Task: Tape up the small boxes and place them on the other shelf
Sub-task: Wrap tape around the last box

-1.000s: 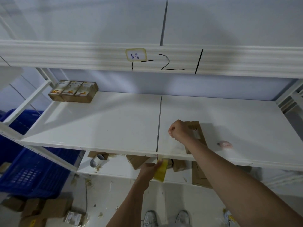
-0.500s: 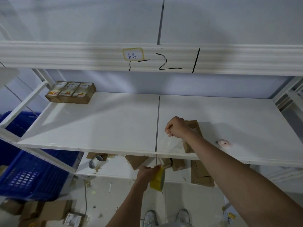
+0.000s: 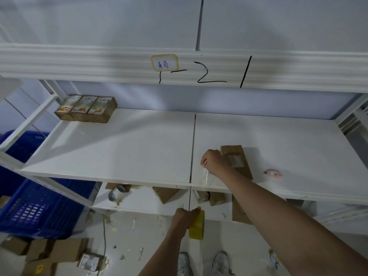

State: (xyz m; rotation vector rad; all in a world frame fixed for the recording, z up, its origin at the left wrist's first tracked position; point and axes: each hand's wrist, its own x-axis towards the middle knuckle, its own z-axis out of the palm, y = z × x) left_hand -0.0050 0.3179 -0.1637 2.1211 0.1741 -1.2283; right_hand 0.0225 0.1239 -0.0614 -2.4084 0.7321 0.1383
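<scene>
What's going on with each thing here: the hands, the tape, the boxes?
Left hand: grips the tape roll, below the shelf edge.
Tape roll: yellow, strip drawn out.
Right hand: pinches the clear strip's end.
Brown box: lying flat on the shelf.
Three printed boxes: side by side, back left.

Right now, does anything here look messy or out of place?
Yes. The floor under the shelf is littered with scraps and tumbled cardboard boxes. On the lower shelf, a tape roll lies tipped among debris and skewed boxes.
</scene>
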